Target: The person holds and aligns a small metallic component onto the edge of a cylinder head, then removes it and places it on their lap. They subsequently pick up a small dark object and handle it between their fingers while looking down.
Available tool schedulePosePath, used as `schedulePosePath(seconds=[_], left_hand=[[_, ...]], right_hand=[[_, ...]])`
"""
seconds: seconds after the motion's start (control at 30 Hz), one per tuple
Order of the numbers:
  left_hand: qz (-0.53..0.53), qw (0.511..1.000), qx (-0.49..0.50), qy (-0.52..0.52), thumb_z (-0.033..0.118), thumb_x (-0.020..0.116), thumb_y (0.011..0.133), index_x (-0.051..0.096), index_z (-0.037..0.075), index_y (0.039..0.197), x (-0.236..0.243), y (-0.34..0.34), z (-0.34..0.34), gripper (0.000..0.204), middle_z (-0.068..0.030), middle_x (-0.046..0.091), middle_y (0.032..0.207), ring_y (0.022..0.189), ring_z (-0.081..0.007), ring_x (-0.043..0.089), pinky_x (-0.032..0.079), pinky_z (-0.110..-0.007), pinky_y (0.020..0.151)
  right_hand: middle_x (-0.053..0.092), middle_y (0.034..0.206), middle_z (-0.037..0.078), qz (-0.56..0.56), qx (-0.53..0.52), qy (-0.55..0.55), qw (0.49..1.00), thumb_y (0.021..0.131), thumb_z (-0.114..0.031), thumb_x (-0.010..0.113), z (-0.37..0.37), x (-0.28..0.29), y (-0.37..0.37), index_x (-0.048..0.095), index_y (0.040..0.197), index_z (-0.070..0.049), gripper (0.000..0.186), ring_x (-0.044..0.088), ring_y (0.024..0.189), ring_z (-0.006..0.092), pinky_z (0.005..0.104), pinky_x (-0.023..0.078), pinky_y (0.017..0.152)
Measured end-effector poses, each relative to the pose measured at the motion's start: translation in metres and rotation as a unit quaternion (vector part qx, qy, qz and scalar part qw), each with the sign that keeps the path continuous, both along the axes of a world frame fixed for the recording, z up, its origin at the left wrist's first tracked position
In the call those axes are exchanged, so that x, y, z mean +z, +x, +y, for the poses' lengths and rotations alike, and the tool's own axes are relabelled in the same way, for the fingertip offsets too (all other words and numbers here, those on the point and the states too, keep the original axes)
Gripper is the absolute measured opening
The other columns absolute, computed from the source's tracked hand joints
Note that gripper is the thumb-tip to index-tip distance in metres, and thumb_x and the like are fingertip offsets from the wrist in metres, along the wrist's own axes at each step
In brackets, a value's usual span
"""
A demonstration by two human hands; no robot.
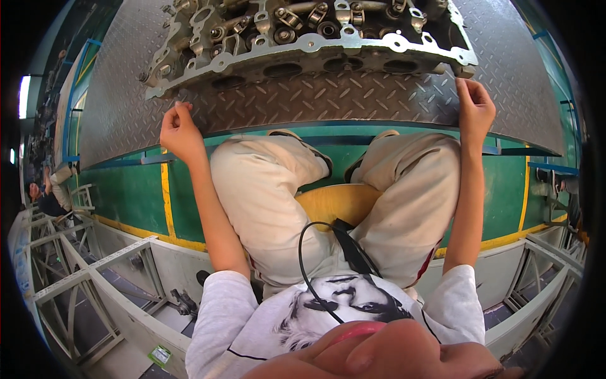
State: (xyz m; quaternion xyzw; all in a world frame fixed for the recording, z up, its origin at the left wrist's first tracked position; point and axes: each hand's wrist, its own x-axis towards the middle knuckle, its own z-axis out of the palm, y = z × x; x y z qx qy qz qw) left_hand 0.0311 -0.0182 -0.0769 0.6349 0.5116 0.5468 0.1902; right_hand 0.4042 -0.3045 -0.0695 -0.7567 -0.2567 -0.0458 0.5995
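Note:
A metal engine cylinder head point(309, 45) lies across the far part of the tread-plate tabletop point(265, 104), its rocker arms and springs facing up. My left hand point(181, 132) is closed in a pinch over the table's front edge, just short of the cylinder head's near left corner and apart from it. My right hand point(476, 112) is pinched too, its fingertips right at the near right corner and seemingly touching it. Whatever either pinch may hold is too small or hidden to make out.
Below the table edge my knees flank a yellow stool seat point(341, 201). Pale metal frames point(88, 271) stand behind me on both sides. A green packet point(160, 355) lies at the lower left. Another person point(53, 196) sits at the far left. A black cable point(302, 249) hangs over my lap.

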Motion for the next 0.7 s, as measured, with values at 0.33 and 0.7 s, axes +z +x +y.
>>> schedulePosePath(seconds=[0.33, 0.7], left_hand=[[0.14, 0.989, 0.033, 0.02, 0.016, 0.064, 0.077, 0.062, -0.004, 0.07, 0.005, -0.013, -0.013, 0.021, -0.0055, 0.054, 0.053, 0.048, -0.0122, 0.044, 0.039, -0.026, 0.051], [0.142, 0.987, 0.022, 0.077, 0.01, 0.063, 0.076, 0.06, -0.002, 0.068, 0.006, -0.04, -0.053, 0.015, -0.0084, 0.053, 0.057, 0.047, -0.0151, 0.038, 0.033, -0.032, 0.046]], right_hand=[[0.056, 0.063, -0.004, 0.007, 0.013, -0.084, 0.996, 0.08, -0.016, 0.067, -0.019, -0.002, -0.005, 0.062, 0.074, 0.001, 0.018, 0.046, 0.059, 0.0022, 0.0182, 0.038, 0.056], [0.053, 0.06, -0.003, 0.006, 0.044, -0.098, 0.994, 0.08, -0.012, 0.065, -0.04, 0.011, -0.03, 0.06, 0.072, 0.002, 0.017, 0.044, 0.057, 0.0025, 0.0189, 0.037, 0.054]])
